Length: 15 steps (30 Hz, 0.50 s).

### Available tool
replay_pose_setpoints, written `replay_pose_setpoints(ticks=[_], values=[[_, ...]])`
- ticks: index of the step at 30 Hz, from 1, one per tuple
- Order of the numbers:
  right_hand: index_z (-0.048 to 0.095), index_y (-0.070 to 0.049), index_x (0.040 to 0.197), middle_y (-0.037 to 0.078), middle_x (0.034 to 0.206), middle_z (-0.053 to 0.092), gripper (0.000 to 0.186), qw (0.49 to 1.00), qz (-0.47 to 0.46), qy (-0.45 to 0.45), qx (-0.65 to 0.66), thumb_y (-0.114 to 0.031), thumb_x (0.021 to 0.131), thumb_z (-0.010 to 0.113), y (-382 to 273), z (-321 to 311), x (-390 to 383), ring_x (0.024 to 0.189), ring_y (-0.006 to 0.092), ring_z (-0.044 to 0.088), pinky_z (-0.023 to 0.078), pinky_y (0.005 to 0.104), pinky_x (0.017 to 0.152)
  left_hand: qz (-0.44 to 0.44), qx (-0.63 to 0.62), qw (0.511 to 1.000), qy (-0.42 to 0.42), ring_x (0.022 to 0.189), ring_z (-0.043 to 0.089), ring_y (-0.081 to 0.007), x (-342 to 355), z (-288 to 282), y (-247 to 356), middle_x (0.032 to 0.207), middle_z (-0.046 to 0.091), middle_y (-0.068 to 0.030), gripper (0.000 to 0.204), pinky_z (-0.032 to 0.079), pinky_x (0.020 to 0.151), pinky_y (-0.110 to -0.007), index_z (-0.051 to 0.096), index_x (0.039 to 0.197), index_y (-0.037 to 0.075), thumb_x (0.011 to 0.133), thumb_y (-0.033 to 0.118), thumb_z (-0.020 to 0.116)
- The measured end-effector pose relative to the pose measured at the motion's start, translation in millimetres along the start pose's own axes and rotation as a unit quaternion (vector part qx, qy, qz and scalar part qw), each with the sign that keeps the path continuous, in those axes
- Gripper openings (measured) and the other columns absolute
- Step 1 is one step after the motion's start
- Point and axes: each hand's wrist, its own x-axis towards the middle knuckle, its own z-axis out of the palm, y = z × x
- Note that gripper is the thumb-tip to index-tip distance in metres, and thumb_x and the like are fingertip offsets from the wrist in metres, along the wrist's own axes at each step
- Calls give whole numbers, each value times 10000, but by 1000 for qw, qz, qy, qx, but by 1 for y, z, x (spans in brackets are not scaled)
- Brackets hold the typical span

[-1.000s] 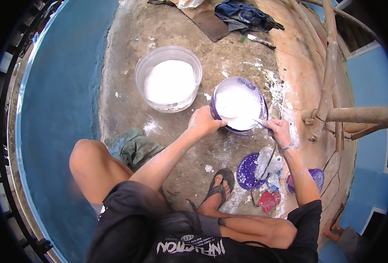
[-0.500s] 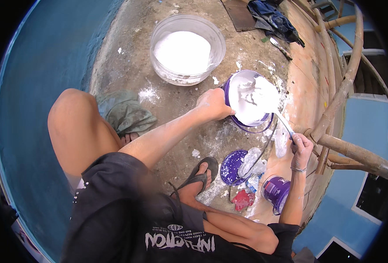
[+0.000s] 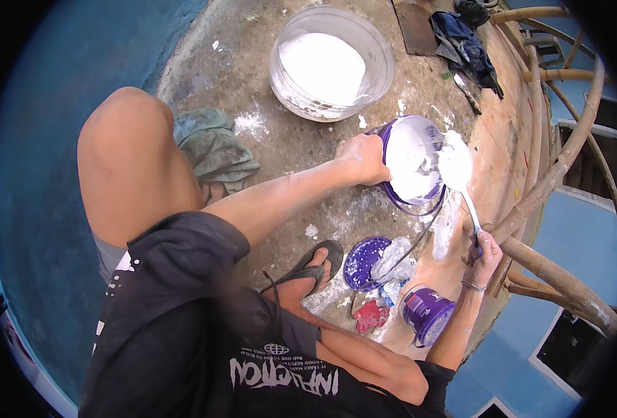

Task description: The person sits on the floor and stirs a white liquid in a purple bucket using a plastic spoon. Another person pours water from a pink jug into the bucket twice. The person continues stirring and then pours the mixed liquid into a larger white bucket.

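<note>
stained concrete floor [image 3: 245, 80] between a blue wall [image 3: 57, 118], left, and bamboo poles [image 3: 567, 157], right. the left hand [image 3: 364, 159] grips the left rim of a purple bucket [image 3: 423, 127] of white paste, centre; the right hand [image 3: 487, 254] holds a loaded scoop [image 3: 469, 202] at its right rim. farther left, a translucent tub [image 3: 378, 64]; nearer, a speckled purple lid [image 3: 358, 266] under a plastic bag [image 3: 394, 259].

The paste-filled bucket [image 3: 396, 196] is glossy plastic, its white paste [image 3: 409, 177] wet-looking and softly ridged; the wide tub [image 3: 376, 70] is cloudy, translucent plastic. Matt, crumpled cloth [image 3: 218, 152] lies on rough concrete [image 3: 249, 63]. The wristband [image 3: 473, 286] looks like shiny metal, though it shows too small to be sure.
</note>
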Motion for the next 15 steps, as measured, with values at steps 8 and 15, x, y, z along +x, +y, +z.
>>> replay_pose_setpoints(ticks=[8,15], values=[[727,26,844,-63,592,484,245,990,20,-41,-134,-205,915,688,19,24,26,485,50,405,284,232,460,-71,11,996,-46,1079,687,-336,-5,-15,19,1126,711,-217,570,537,951,-409,700,1124,-25,729,365,829],[773,-45,904,161,714,687,343,870,-92,-94,-476,-362,807,687,-15,72,59,627,289,672,517,378,628,-60,40,992,-104,1104,674,-348,17,-23,20,1154,696,-239,636,535,945,-412,692,1124,-54,698,382,875]])
